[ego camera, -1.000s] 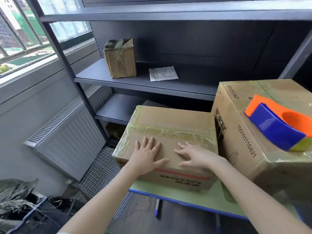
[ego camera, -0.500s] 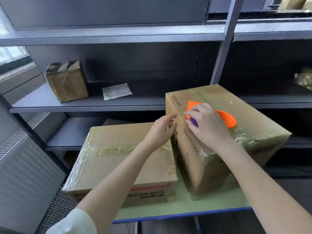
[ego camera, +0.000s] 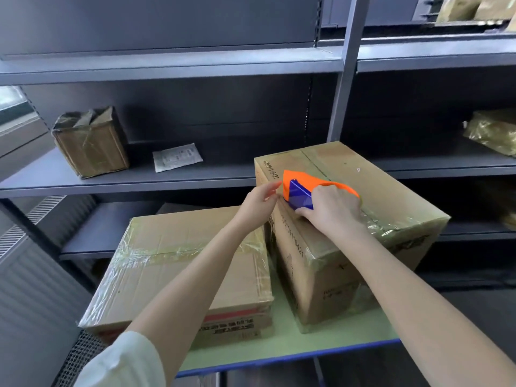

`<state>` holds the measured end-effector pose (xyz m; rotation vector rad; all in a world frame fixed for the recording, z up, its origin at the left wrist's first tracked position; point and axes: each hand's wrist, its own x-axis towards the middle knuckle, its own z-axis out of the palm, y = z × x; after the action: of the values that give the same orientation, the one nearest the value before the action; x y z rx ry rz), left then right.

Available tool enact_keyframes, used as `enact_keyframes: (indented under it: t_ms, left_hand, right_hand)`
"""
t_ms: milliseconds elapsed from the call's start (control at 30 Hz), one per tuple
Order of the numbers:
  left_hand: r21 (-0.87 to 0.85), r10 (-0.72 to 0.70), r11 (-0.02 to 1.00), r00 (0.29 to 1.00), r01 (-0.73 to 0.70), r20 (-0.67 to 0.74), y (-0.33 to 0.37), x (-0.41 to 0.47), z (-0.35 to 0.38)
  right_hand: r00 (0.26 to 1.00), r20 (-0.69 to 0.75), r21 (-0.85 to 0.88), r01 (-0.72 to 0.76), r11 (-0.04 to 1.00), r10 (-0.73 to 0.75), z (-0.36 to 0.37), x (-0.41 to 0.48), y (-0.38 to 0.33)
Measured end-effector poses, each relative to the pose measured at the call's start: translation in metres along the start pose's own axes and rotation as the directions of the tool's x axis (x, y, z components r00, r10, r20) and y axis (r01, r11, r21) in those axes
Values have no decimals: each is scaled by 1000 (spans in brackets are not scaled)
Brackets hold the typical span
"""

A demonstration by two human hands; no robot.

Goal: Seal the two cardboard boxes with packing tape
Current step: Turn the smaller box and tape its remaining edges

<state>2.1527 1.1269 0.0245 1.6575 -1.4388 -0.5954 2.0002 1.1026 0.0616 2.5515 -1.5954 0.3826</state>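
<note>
Two cardboard boxes stand side by side on a green table [ego camera: 307,344]. The low flat box [ego camera: 181,261] on the left carries clear tape across its top. The tall box [ego camera: 377,185] on the right has tape along its near edge. On the tall box's top, near its left edge, my right hand [ego camera: 332,210] grips an orange and blue tape dispenser [ego camera: 298,188]. My left hand [ego camera: 259,202] is at the dispenser's mouth, thumb and fingers pinching the tape end over the box's left top edge. The clear tape itself is hard to make out.
Grey metal shelving stands right behind the table, with an upright post [ego camera: 343,79] above the tall box. On the shelf sit a small taped box [ego camera: 90,141], a paper slip [ego camera: 177,157] and a plastic-wrapped parcel [ego camera: 494,132]. A radiator [ego camera: 28,275] lines the left wall.
Both hands left the flat box's top and went to the tall box. My right hand took hold of the dispenser and lifted its front. My left hand closed in on its mouth.
</note>
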Motion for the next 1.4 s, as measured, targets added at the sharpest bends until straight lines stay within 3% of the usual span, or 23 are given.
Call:
enact_keyframes:
  t_ms: [100,200,267,400,567,700,833,933,1033,1133,1267,1333,1400]
  left_hand:
    - [-95,2,995,993,-13,-116,5,-8,-13]
    - [-370,-73,929,972,-16,-225,10,-17,-39]
    - [-460,-120,888,965,0,-232,7,-25,-63]
    - [-467,-157,882,972,58,-176,-15,-53,-106]
    - [-629,-303,763,942,148,-147,-59,-103,-159]
    - [-549,-304,810,948,206,-92,-94,-146,-192]
    - [-453,-458,819,877,353,-145,-119,-165,-214]
    - [-414,-565,783,810,464,-161,-136,-169,-220]
    - [-392,-636,744,754,541,-168,-154,-170,-218]
    - [-459,-692,687,701,563,-174,-173,-168,-214]
    - [-505,-676,683,720,529,-160,-192,-165,-220]
    - [-502,-646,706,746,500,-165,-198,-162,-222]
    - [-473,-617,735,768,486,-170,-204,-160,-223]
  right_hand:
    - [996,-50,155,84,984,-77,-2,-1,1]
    - [989,-44,304,149,941,-142,-11,0,-4]
    - [977,-6,405,199,892,-215,-17,1,-16]
    - [906,50,554,326,766,-421,-20,-3,-57]
    - [797,201,821,180,542,-569,-6,-5,-109]
    - [672,310,907,3,420,-673,11,-6,-144]
    - [594,386,904,-89,419,-706,35,-6,-184]
    - [558,463,863,-105,494,-689,54,-3,-204]
    - [590,538,768,-48,639,-602,73,1,-218]
    - [665,506,741,-7,672,-550,81,2,-230]
    - [698,436,566,277,776,-568,69,-1,-245]
    - [694,420,387,446,807,-585,67,-9,-255]
    - [736,372,156,551,819,-566,74,-25,-269]
